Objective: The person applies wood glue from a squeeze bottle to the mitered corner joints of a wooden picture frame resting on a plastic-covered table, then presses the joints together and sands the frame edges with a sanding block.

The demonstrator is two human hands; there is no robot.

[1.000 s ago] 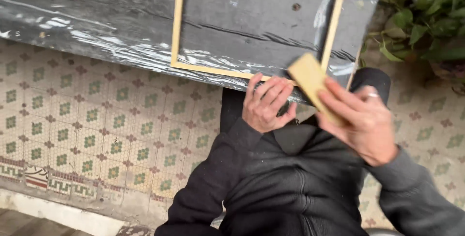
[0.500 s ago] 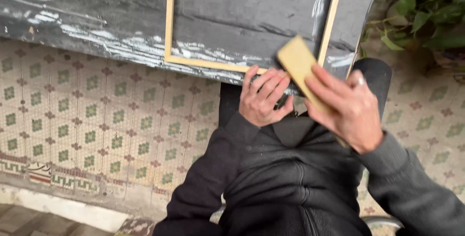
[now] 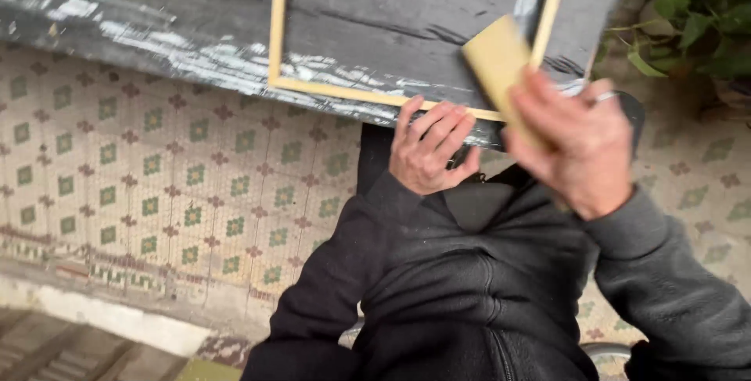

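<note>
a pale wooden frame (image 3: pixel 328 88) lies on a worn dark tabletop (image 3: pixel 156 29), above patterned floor tiles (image 3: pixel 156 193). the left hand (image 3: pixel 429 150) rests loosely open at the tabletop's near edge, fingertips touching the frame. the right hand (image 3: pixel 575 146) grips a yellowish block (image 3: pixel 501 64), perhaps a sanding block, over the frame's right rail; green leaves (image 3: pixel 696 21) stand beyond the tabletop's right end.

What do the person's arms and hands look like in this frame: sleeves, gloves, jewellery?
Both hands are bare, with no gloves. The left hand comes out of a dark, near-black jacket sleeve with soft folds. The right hand wears a silver-coloured ring on one finger; its sleeve is the same dark fabric, slightly greyer in the light. A zip runs down the jacket front.
</note>
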